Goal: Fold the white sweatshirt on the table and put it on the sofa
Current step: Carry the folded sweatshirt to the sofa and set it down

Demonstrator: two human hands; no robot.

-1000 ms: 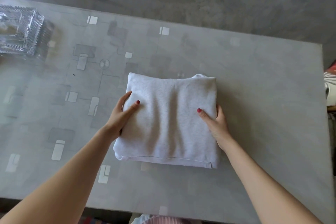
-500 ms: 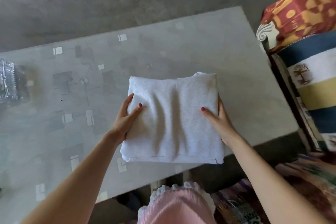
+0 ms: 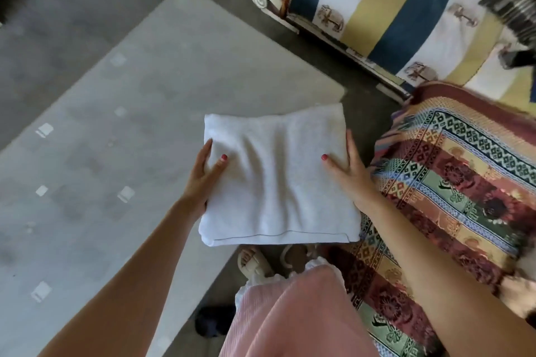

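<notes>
The white sweatshirt (image 3: 278,180) is folded into a thick square and held in the air between both hands, over the near right corner of the grey table (image 3: 121,130). My left hand (image 3: 203,177) grips its left edge with the thumb on top. My right hand (image 3: 348,174) grips its right edge the same way. The sofa with a striped blue, yellow and white cover (image 3: 406,14) stands at the upper right.
A seat covered in a patterned red and green throw (image 3: 464,182) lies just right of the sweatshirt. Below are my pink skirt (image 3: 290,313), a sandalled foot (image 3: 252,264) and a dark shoe (image 3: 211,324) on the grey floor.
The folded sweatshirt has been lifted off the table and carried right toward the sofa. My view has swung right, bringing the sofa and patterned throw into sight.
</notes>
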